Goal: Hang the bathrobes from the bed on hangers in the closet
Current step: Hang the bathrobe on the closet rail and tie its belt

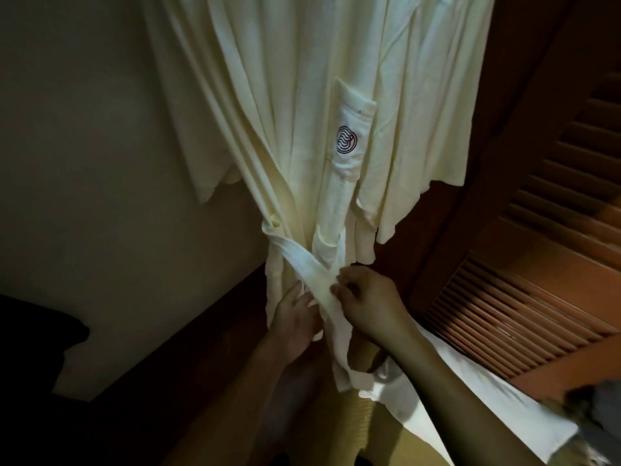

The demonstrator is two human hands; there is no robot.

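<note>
Bathrobe (302, 95) hanging in closet beside louvred door (537, 247) | belt (302, 267) wrapped at waist | right hand (366, 304) pinching belt, left hand (295, 321) open against cloth | advice: pull both ends evenly, knot snug, avoid tugging robe downward
</note>
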